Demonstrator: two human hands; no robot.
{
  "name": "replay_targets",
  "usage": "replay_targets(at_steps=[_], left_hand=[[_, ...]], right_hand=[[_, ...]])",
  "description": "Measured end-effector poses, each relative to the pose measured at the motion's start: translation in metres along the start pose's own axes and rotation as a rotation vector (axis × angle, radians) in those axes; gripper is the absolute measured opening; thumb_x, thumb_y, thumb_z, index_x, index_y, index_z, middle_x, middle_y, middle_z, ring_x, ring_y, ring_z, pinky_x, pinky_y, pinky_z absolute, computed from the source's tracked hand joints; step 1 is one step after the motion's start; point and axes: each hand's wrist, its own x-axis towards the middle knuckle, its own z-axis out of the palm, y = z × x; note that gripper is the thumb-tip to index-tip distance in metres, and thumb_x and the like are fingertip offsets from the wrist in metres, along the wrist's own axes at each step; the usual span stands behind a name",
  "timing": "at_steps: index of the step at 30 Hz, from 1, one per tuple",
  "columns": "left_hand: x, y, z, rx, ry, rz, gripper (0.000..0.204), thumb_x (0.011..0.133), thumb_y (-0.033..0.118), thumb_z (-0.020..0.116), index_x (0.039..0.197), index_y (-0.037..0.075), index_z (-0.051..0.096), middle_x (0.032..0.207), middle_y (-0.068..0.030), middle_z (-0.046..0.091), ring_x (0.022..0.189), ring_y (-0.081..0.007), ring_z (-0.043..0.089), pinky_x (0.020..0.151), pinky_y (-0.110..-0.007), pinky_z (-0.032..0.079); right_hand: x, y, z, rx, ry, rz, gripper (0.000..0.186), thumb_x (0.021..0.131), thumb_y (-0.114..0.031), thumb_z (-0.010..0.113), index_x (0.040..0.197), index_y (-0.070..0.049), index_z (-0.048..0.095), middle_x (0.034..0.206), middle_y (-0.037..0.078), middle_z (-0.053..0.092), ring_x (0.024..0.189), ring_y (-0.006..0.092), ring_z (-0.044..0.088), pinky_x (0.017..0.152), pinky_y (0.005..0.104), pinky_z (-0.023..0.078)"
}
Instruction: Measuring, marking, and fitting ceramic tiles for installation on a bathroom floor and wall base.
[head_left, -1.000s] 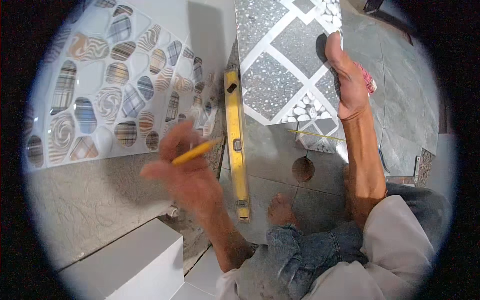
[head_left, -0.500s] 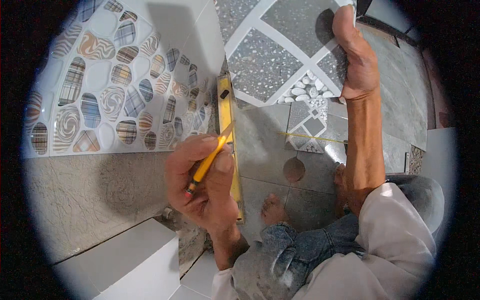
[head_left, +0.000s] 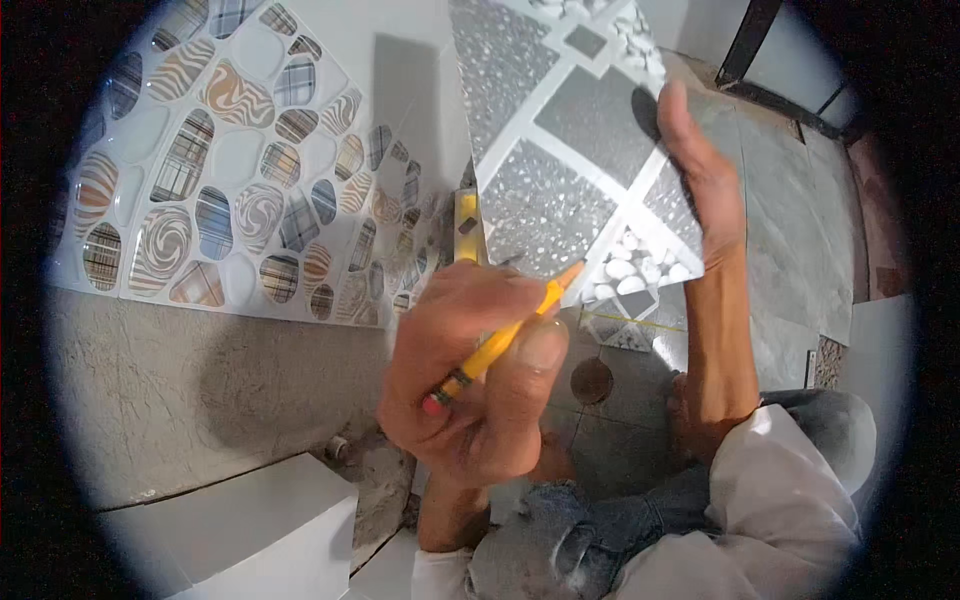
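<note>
Pinched in the curled fingers of the left hand (head_left: 445,345), a pencil (head_left: 497,345) is now held at the lower edge of a tile (head_left: 590,120), shifted from over the level (head_left: 466,222). The tile, right of pebble-patterned tiling (head_left: 245,150), is clasped at its right side by the right hand (head_left: 710,180), fingers hidden; the level is mostly blocked.

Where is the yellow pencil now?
Near the head view's centre, the pencil is in the left hand, its tip by the lower edge of the patterned tile, below and left of the right hand.
</note>
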Motion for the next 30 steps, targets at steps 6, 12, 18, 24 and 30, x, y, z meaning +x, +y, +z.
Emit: replay_targets(at_steps=[6,12,18,24,30], left_hand=[[-0.005,-0.003,-0.004,0.077,-0.006,-0.148,0.019,0.076,-0.002,0.064,0.095,-0.003,0.061,0.088,-0.0133,0.063,0.078,-0.0211,0.059,0.074,-0.031,0.046],[-0.012,-0.01,-0.011,0.104,-0.037,-0.189,0.018,0.078,-0.003,0.063,0.096,-0.001,0.061,0.089,-0.0131,0.062,0.081,-0.0199,0.059,0.075,-0.029,0.045],[-0.016,-0.011,-0.012,0.1,-0.022,-0.228,0.019,0.079,-0.002,0.063,0.098,-0.001,0.06,0.091,-0.0118,0.062,0.083,-0.019,0.059,0.076,-0.029,0.045],[-0.018,-0.011,-0.012,0.131,-0.053,-0.157,0.019,0.08,-0.001,0.063,0.098,-0.001,0.06,0.092,-0.0112,0.063,0.083,-0.0182,0.058,0.077,-0.028,0.045],[-0.021,-0.01,-0.007,0.152,-0.025,-0.173,0.019,0.08,0.005,0.062,0.097,-0.002,0.057,0.087,-0.0148,0.063,0.077,-0.0186,0.06,0.075,-0.029,0.047]], right_hand=[[-0.02,0.012,-0.01,-0.439,0.62,-0.159,0.043,0.093,-0.035,0.055,0.121,-0.003,0.054,0.109,0.003,0.061,0.095,0.0112,0.059,0.083,0.0262,0.048],[-0.023,0.009,-0.01,-0.383,0.512,-0.137,0.043,0.095,-0.035,0.052,0.122,-0.002,0.053,0.109,0.002,0.061,0.094,0.0092,0.058,0.082,0.0249,0.047],[-0.023,0.012,-0.005,-0.464,0.595,-0.139,0.044,0.095,-0.037,0.051,0.122,-0.002,0.053,0.109,0.004,0.062,0.091,0.0101,0.06,0.078,0.0251,0.049],[-0.024,0.014,-0.01,-0.364,0.509,-0.09,0.044,0.094,-0.037,0.052,0.121,-0.003,0.053,0.111,0.004,0.061,0.092,0.0109,0.06,0.081,0.0268,0.049],[-0.026,0.018,-0.005,-0.384,0.647,-0.175,0.048,0.093,-0.042,0.053,0.122,-0.004,0.053,0.112,0.005,0.06,0.093,0.012,0.059,0.082,0.0275,0.049]])
